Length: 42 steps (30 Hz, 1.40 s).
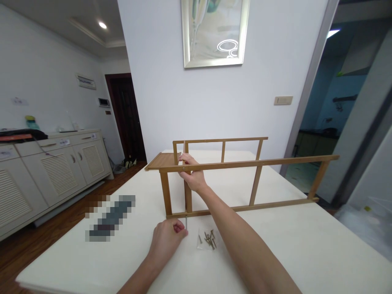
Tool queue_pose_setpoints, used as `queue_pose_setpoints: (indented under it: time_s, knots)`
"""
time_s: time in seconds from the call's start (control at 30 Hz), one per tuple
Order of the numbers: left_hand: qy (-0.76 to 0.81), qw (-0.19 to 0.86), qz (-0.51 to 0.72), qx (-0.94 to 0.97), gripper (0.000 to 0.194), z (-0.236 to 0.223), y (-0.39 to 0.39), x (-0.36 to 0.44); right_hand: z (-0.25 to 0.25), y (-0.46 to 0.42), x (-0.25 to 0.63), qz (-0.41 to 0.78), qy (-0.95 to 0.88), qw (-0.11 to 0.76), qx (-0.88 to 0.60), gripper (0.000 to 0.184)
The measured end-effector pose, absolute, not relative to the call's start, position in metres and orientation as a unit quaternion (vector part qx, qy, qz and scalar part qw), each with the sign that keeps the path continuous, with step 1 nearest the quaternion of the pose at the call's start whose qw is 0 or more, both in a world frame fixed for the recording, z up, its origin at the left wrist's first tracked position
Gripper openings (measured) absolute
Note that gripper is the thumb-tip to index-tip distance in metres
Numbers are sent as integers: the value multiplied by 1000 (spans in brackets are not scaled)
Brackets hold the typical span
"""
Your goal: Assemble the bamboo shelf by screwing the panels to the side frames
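A wooden rack frame (229,165) lies on its side on the white table, with two long ladder-like sides and a slatted panel (165,160) at its left end. My right hand (193,173) reaches in past the upper rail, its fingers closed around a wooden crosspiece (184,150) near that panel. Low in front, my left hand (168,236) pinches a thin metal hex key (186,223). Its tip meets the frame's bottom rail below the crosspiece; whether it sits in a screw is too small to tell. Beside this hand, several screws (210,240) lie on a clear plastic bag (200,244).
The white table (137,253) stands against a wall with a framed picture (214,63). A dark pixelated object (112,218) lies on its left part. White cabinets (61,163) line the left side; a doorway opens at right, with clear plastic wrapping (364,220) nearby.
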<state>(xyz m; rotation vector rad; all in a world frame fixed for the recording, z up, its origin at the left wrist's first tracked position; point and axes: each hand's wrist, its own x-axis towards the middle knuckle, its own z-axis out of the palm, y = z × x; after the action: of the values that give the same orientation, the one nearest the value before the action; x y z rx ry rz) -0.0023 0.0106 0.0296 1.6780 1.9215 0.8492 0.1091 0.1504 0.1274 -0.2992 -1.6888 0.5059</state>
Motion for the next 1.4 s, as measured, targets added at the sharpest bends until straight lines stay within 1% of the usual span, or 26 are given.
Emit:
queue_pose_setpoints:
  time_s: [0.13, 0.3, 0.43, 0.5, 0.6, 0.77, 0.87, 1.0, 1.23, 1.4]
  knots:
    - [691, 231, 307, 612, 11, 30, 10, -5, 127, 151, 109, 221, -734, 632, -118, 28]
    - [676, 231, 342, 610, 13, 23, 11, -6, 127, 150, 109, 220, -735, 627, -133, 27]
    - [648, 203, 382, 627, 18, 15, 12, -3, 127, 151, 109, 222, -735, 627, -133, 28]
    - [620, 166, 399, 655, 20, 11, 11, -1, 126, 151, 108, 223, -734, 628, -132, 28]
    - [556, 81, 399, 725, 15, 7, 8, 3, 126, 152, 108, 222, -735, 628, -129, 28]
    - [482, -80, 316, 813, 30, 2, 6, 7, 126, 153, 108, 223, -735, 629, -119, 29]
    - [468, -120, 280, 829, 33, 2, 7, 8, 126, 154, 108, 223, -733, 633, -111, 28]
    - [466, -111, 278, 833, 36, 3, 6, 7, 125, 154, 107, 220, -730, 640, -98, 27]
    - [477, -49, 294, 827, 29, 3, 6, 4, 125, 152, 108, 223, -732, 634, -114, 28]
    - [456, -40, 308, 834, 28, 0, 7, 4, 127, 151, 108, 226, -732, 632, -115, 28]
